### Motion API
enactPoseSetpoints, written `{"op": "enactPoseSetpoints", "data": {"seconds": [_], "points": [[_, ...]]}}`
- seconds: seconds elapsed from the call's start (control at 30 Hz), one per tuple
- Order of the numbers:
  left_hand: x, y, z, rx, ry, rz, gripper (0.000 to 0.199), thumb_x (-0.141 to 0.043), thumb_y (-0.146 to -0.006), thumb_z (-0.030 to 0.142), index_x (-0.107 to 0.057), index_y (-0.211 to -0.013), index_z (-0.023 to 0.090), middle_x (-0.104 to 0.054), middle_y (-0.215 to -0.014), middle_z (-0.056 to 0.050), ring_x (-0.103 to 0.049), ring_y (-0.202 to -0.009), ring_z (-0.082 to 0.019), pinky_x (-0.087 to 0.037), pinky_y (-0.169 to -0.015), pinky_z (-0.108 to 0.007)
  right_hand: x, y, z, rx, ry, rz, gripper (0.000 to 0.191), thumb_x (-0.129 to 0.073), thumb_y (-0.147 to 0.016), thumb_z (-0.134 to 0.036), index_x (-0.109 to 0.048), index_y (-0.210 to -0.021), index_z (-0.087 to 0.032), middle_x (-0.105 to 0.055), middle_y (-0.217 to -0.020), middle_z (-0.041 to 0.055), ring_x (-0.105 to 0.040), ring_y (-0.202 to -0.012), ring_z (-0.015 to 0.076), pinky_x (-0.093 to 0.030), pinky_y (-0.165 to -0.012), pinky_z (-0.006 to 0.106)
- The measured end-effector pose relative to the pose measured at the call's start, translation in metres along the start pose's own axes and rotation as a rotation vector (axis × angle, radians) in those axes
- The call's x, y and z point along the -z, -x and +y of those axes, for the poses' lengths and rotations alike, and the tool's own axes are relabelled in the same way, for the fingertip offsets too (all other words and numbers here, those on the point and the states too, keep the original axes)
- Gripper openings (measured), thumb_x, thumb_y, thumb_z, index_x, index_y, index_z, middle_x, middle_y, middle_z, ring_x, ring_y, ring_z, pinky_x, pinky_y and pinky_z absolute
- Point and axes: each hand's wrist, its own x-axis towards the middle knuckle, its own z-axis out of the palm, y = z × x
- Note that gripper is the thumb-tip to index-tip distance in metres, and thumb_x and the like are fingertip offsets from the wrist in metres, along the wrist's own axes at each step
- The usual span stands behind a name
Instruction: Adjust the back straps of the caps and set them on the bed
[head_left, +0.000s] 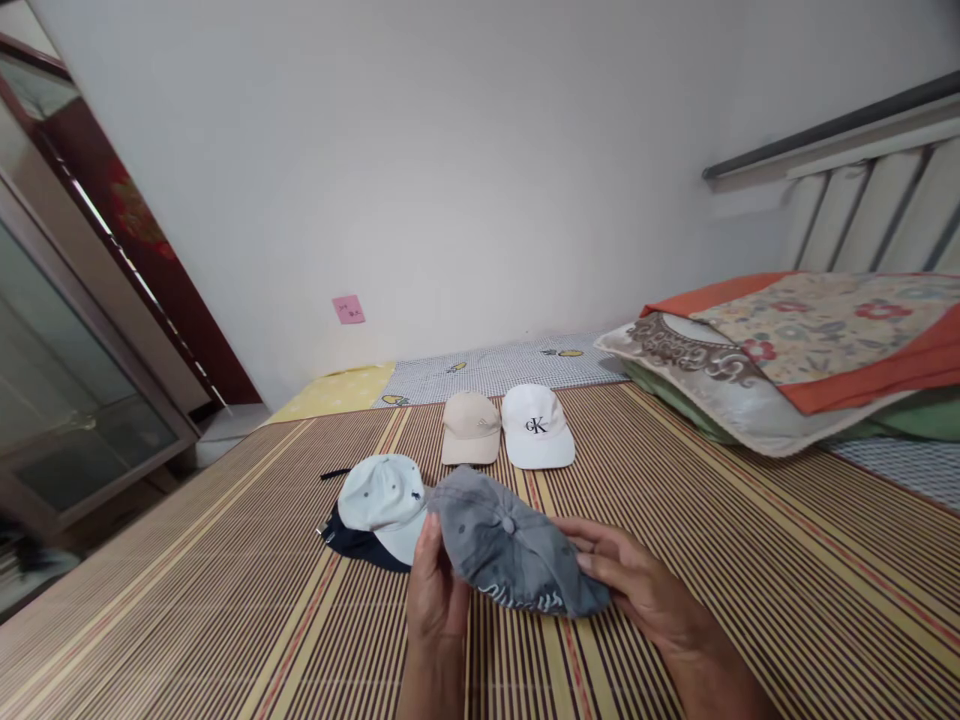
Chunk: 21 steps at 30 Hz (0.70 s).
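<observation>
A grey baseball cap (510, 535) with pale lettering is held up between my two hands, its crown facing me. My left hand (437, 585) grips its left edge, thumb on the outside. On the right edge, my right hand (626, 570) pinches the cap, part of its fingers hidden behind the fabric. Just left of my hands lies a pale cap (381, 495) on top of a dark navy cap (360, 545). Farther back, a beige cap (470, 430) sits beside a white cap (537, 425) with black CK letters.
The caps rest on a striped bamboo mat (225, 590). Folded bedding (832, 340) is stacked at the right by a radiator (885, 205). A pink note (348, 309) is stuck on the white wall (465, 180). A glass-panelled cabinet (97, 370) stands at the left.
</observation>
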Motion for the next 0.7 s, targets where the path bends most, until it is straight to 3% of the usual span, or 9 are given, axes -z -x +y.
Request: {"op": "enactPoseSetpoints", "data": {"seconds": [0.13, 0.23, 0.4, 0.53, 0.7], "points": [[0.004, 0.003, 0.000, 0.027, -0.037, 0.004, 0.038, -0.085, -0.077, 0.039, -0.079, -0.109, 0.020, -0.082, -0.110, -0.011, -0.070, -0.121, -0.034, -0.055, -0.107, -0.047, -0.004, -0.003, -0.008, 0.058, 0.023, 0.122, 0.042, -0.085, -0.081, -0.047, -0.078, -0.117, -0.024, -0.079, -0.121, 0.0127, -0.071, -0.118, 0.0314, -0.046, -0.112, 0.050], [0.005, 0.006, 0.006, 0.089, -0.177, -0.092, 0.052, -0.092, -0.068, 0.039, -0.078, -0.113, 0.019, -0.083, -0.107, -0.011, -0.073, -0.114, -0.035, -0.055, -0.105, -0.048, 0.000, -0.007, -0.011, 0.142, -0.065, 0.329, 0.042, -0.089, -0.077, -0.046, -0.079, -0.111, -0.023, -0.080, -0.118, 0.0114, -0.069, -0.121, 0.0327, -0.047, -0.113, 0.051], [0.010, 0.007, 0.008, 0.131, -0.321, -0.261, 0.053, -0.089, -0.073, 0.038, -0.075, -0.119, 0.017, -0.082, -0.112, -0.013, -0.072, -0.116, -0.034, -0.052, -0.107, -0.046, 0.017, -0.012, -0.007, 0.277, -0.276, 0.596, 0.044, -0.096, -0.062, -0.046, -0.081, -0.097, -0.024, -0.083, -0.105, 0.0089, -0.069, -0.121, 0.0347, -0.048, -0.113, 0.050], [0.018, 0.003, 0.005, 0.165, -0.282, -0.349, 0.048, -0.086, -0.076, 0.031, -0.075, -0.121, 0.018, -0.080, -0.116, -0.014, -0.069, -0.121, -0.034, -0.050, -0.109, -0.045, 0.024, -0.011, -0.007, 0.261, -0.372, 0.630, 0.042, -0.095, -0.060, -0.043, -0.083, -0.097, -0.027, -0.082, -0.112, 0.0063, -0.065, -0.127, 0.0331, -0.044, -0.118, 0.047], [0.019, 0.005, 0.010, 0.192, -0.199, -0.385, 0.037, -0.083, -0.078, 0.030, -0.079, -0.113, 0.018, -0.081, -0.114, -0.012, -0.070, -0.120, -0.033, -0.051, -0.107, -0.042, 0.019, 0.000, -0.017, 0.161, -0.356, 0.491, 0.044, -0.092, -0.066, -0.048, -0.083, -0.102, -0.024, -0.080, -0.117, 0.0096, -0.065, -0.126, 0.0352, -0.050, -0.110, 0.047]]}}
